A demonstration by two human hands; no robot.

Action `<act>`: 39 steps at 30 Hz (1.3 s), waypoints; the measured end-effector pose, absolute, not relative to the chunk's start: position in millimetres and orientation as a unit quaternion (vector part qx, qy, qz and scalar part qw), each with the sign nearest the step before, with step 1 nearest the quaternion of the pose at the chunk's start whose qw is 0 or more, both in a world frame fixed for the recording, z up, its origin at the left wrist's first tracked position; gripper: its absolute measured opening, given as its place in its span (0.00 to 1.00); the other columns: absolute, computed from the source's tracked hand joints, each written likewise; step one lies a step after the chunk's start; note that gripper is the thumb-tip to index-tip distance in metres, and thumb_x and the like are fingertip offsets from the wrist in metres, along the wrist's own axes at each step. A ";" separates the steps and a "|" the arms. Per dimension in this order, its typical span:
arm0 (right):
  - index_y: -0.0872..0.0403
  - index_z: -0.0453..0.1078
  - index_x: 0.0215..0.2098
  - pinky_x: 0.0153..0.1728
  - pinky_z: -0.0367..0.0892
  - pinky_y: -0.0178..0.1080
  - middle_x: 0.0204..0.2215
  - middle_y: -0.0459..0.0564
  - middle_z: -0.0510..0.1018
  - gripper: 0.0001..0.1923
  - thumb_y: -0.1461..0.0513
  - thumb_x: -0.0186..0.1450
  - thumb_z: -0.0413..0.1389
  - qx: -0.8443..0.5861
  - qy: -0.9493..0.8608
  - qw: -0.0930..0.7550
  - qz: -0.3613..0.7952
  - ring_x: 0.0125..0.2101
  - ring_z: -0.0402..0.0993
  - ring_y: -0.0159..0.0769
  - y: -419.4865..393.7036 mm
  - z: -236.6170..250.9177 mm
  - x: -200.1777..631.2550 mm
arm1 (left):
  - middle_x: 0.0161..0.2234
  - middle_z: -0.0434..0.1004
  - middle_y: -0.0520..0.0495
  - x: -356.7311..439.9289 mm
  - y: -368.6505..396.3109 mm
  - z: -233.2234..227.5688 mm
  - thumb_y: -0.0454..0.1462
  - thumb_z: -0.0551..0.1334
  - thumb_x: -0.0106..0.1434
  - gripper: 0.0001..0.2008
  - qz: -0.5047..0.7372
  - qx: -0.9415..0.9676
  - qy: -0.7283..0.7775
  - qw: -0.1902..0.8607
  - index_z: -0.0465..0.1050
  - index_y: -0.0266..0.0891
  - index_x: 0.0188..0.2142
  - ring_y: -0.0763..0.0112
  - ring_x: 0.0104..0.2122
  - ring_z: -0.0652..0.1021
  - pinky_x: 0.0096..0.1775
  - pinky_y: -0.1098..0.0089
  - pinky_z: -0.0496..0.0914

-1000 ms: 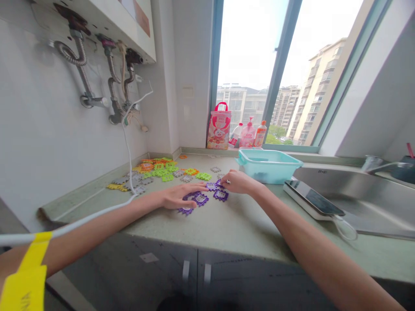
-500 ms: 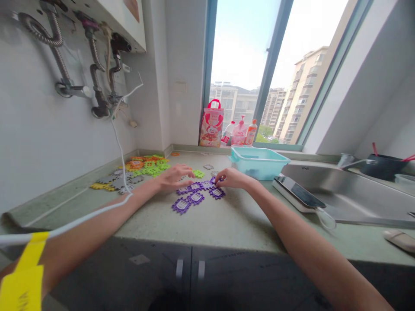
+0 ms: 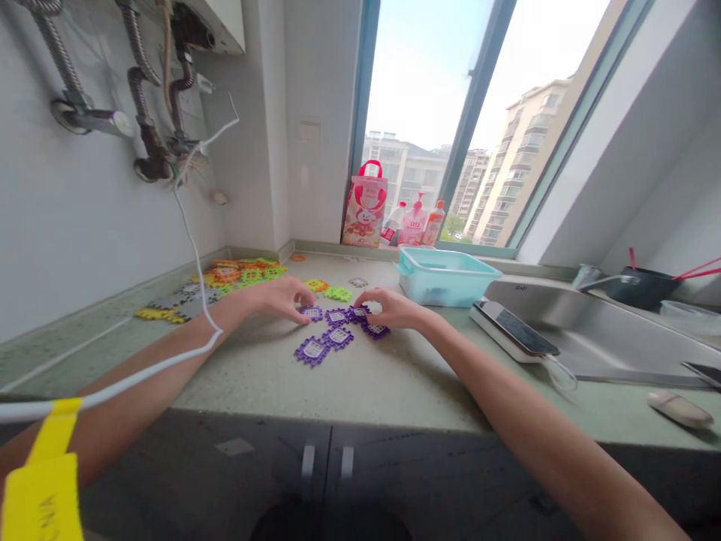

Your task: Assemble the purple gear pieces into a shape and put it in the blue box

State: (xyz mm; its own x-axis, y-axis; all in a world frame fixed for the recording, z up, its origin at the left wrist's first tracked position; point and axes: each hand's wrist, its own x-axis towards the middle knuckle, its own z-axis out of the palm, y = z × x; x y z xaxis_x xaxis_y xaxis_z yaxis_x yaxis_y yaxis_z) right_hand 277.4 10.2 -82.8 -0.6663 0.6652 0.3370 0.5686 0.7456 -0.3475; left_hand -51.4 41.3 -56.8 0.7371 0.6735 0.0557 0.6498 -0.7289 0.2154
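Several purple plastic interlocking tiles with toothed edges and pale window-like centres lie on the counter before me. My left hand (image 3: 285,298) pinches one purple tile (image 3: 312,313) at the group's left end, thumb and fingers at its edge. My right hand (image 3: 390,306) has its fingers closed on another purple tile (image 3: 359,314) at the right end. A further purple tile (image 3: 376,329) is partly covered by that hand. Between the hands sits a purple tile (image 3: 337,317), and nearer to me are two more, one a front purple tile (image 3: 312,351).
Green tiles (image 3: 339,294) lie behind the purple ones. A pile of orange, green, grey and yellow tiles (image 3: 191,297) is at left. A turquoise tub (image 3: 451,278) stands behind my right hand, beside a phone (image 3: 521,328) and the sink (image 3: 597,338). A white cable (image 3: 194,255) crosses my left forearm.
My left hand has come down onto the leftmost purple tile, which now sits apart from its neighbour. My right hand has shifted slightly left over the tiles. The view has moved a little.
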 end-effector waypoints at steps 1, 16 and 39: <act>0.52 0.81 0.49 0.55 0.69 0.42 0.48 0.49 0.85 0.20 0.70 0.59 0.60 -0.343 -0.906 0.214 0.126 0.49 0.79 0.41 9.9 -84.3 276.5 | 0.39 0.84 0.49 -53.6 43.8 -58.1 0.47 0.70 0.56 0.19 0.069 0.926 0.362 0.087 0.83 0.43 0.44 0.64 0.38 0.81 0.39 0.70 0.70; 0.54 0.80 0.48 0.41 0.70 0.37 0.39 0.49 0.84 0.18 0.62 0.59 0.67 -0.417 -0.882 0.202 0.088 0.37 0.78 0.37 10.2 -87.0 271.6 | 0.47 0.80 0.42 -4.1 33.0 -82.8 0.49 0.70 0.58 0.22 0.203 0.920 0.332 0.033 0.80 0.39 0.47 0.56 0.46 0.79 0.51 0.63 0.71; 0.52 0.77 0.48 0.41 0.68 0.38 0.40 0.50 0.84 0.17 0.58 0.62 0.65 -0.394 -0.855 0.337 -0.007 0.38 0.78 0.37 8.4 -78.7 273.8 | 0.47 0.85 0.45 -4.8 36.1 -91.8 0.56 0.70 0.60 0.33 0.216 0.915 0.322 0.116 0.77 0.41 0.58 0.59 0.45 0.82 0.49 0.66 0.72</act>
